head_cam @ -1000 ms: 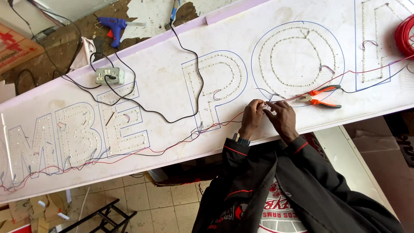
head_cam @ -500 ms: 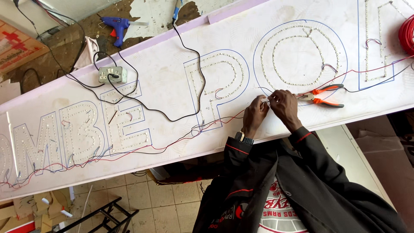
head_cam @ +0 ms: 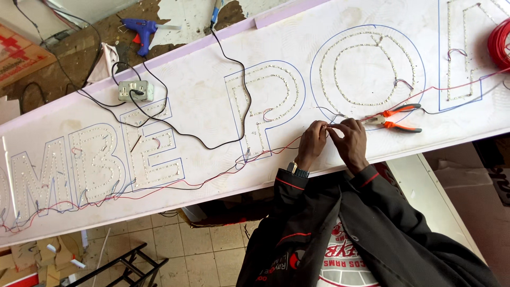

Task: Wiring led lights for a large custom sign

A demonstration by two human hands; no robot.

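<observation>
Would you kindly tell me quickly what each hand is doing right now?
Left hand: fingers closed, pinching the thin wires on the sign board.
Right hand: fingers closed on the same wires, beside the orange-handled pliers.

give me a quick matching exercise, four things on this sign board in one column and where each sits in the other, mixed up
Things:
1. pliers
2. glue gun
3. socket
4. red wire coil

Places:
A. far right edge of the picture
B. floor beyond the board, top left
C. on the board, just right of the hands
D. on the board above the letter E

Pairs: 1-C, 2-B, 3-D, 4-A
</observation>
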